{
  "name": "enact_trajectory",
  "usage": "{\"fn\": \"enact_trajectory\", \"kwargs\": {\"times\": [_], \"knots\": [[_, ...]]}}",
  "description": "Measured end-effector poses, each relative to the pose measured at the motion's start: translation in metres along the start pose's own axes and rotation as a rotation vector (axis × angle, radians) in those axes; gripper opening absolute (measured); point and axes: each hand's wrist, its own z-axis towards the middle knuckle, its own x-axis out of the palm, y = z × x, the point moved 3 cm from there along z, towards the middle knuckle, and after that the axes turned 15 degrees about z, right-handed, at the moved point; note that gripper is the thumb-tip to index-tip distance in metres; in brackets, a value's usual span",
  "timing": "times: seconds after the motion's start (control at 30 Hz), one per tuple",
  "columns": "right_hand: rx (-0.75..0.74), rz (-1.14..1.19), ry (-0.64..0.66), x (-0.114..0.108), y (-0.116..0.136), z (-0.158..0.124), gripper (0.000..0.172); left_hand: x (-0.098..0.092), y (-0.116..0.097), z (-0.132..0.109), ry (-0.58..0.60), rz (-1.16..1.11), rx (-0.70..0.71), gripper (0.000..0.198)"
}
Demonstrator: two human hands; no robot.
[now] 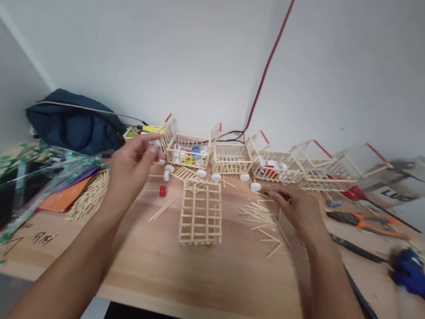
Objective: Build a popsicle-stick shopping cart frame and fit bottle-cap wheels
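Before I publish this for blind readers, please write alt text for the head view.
A left hand and right hand reach over a wooden table on either side of a stick lattice, with stick carts lined up behind.

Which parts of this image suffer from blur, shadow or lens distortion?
Head view: the glue gun at right is visibly smeared; the grid-like stick frame near the centre reads more clearly, though fine details are soft. Head view: soft shadow lies on the wooden tabletop beside the right forearm. Head view: wide-angle stretching toward the edges, with a dark upper-right corner.
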Motion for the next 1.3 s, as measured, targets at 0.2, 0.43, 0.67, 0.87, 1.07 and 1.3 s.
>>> {"fn": "enact_trajectory", "kwargs": {"times": [0.2,0.43,0.67,0.87,1.07,1.3], "knots": [[-0.019,0.006,-0.008,0.007,0.0,-0.001,0.026,0.012,0.009,-0.005,0.281,0.357,0.087,0.026],[-0.016,-0.002,-0.001,0.012,-0.007,0.0,0.028,0.008,0.001,-0.015,0.368,0.442,0.166,0.025],[0.009,-0.031,-0.013,0.005,-0.006,0.0,0.023,0.009,-0.001,-0.022,0.392,0.482,0.188,0.029],[0.005,-0.045,-0.003,0.002,-0.006,0.0,0.023,-0.002,0.001,-0.019,0.236,0.446,0.084,0.024],[0.016,-0.091,-0.036,0.001,-0.006,0.002,0.028,-0.028,0.016,-0.008,-0.048,0.337,-0.085,0.025],[0.097,-0.156,0.031,-0.001,0.001,0.001,0.036,-0.032,0.025,-0.006,-0.049,0.387,-0.087,0.026]]}}
